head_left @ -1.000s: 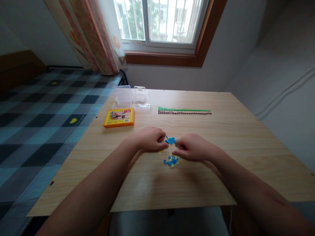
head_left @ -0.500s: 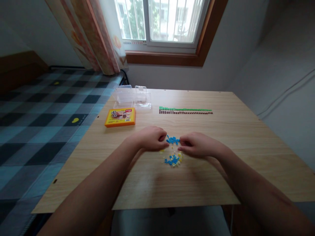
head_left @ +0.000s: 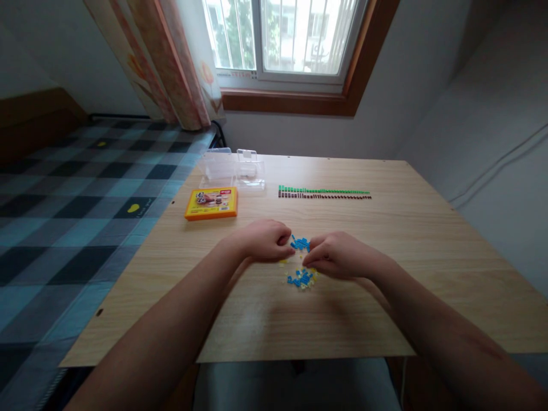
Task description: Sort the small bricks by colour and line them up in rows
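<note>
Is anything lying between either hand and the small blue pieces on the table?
Nothing visible. The left hand and right hand flank the blue pieces and reach right up to them; the mixed blue-and-yellow pile lies nearer the person, off that line.

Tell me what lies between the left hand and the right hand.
The head view shows a cluster of blue bricks between the left hand and the right hand.

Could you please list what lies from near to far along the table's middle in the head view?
Blue and yellow pieces → blue pieces → dark row of pieces → green row of pieces → window.
</note>
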A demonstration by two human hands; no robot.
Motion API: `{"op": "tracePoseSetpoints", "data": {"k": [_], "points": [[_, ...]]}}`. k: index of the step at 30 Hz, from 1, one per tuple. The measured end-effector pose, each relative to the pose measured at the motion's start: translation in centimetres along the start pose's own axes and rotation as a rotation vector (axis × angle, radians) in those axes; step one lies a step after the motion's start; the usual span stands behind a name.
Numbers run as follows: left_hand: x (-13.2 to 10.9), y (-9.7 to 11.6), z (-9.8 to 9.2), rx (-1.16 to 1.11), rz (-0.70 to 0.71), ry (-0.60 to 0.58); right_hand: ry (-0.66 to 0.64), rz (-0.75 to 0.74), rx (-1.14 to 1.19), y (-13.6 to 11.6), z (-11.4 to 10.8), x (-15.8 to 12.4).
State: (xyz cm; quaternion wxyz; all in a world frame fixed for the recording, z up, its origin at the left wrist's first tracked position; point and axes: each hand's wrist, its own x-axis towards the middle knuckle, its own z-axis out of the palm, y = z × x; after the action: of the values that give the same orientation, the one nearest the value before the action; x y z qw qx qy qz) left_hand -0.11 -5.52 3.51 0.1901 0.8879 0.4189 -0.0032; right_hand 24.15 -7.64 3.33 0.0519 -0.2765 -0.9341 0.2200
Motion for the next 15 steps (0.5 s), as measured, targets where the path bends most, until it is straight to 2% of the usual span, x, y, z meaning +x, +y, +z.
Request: {"op": "tracePoseSetpoints", "data": {"k": [9, 15], "points": [[0.0, -0.2, 0.1, 0.001, 0.006, 0.003, -0.114, 0.019, 0.074, -0.3, -1.1, -0.5], [-0.1, 0.0, -0.1, -0.006, -0.004, -0.007, -0.057, 0.004, 0.084, -0.2, -1.0, -0.4]]}}
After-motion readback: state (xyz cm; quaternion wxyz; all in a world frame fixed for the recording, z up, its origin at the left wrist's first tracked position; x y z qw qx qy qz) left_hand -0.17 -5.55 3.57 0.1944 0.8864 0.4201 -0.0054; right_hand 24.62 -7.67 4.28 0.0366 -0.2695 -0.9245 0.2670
